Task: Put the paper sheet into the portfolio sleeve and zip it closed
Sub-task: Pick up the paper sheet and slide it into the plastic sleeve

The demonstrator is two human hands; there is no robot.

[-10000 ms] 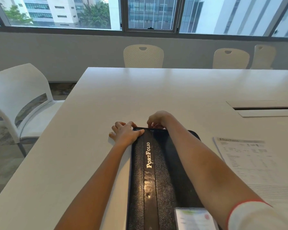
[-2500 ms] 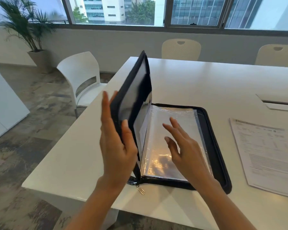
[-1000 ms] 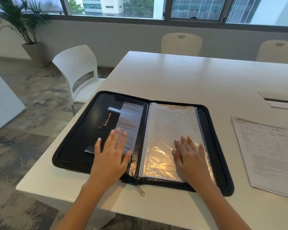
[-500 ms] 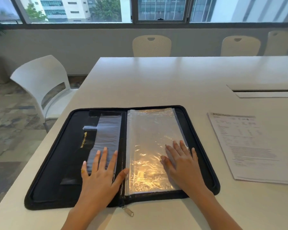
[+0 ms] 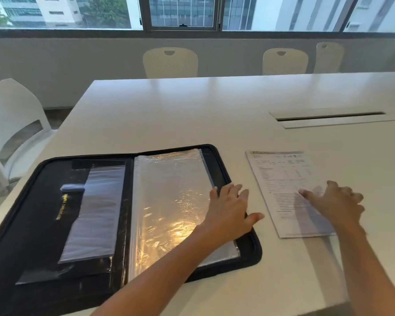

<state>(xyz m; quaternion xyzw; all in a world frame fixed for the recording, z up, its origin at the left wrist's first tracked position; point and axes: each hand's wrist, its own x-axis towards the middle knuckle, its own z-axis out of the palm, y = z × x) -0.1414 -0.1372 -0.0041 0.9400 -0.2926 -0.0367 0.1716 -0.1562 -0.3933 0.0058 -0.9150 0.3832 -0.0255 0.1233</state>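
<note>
Head view: the black zip portfolio [image 5: 32,224] lies open, the printed white paper sheet [image 5: 281,179] flat just beside it. The left hand [image 5: 230,210] rests at the edge of the clear plastic sleeve [image 5: 169,201], the right hand [image 5: 335,201] spreads over the sheet — both grip nothing. Pick-up step, I judge — next, pinch up one paper edge.
</note>
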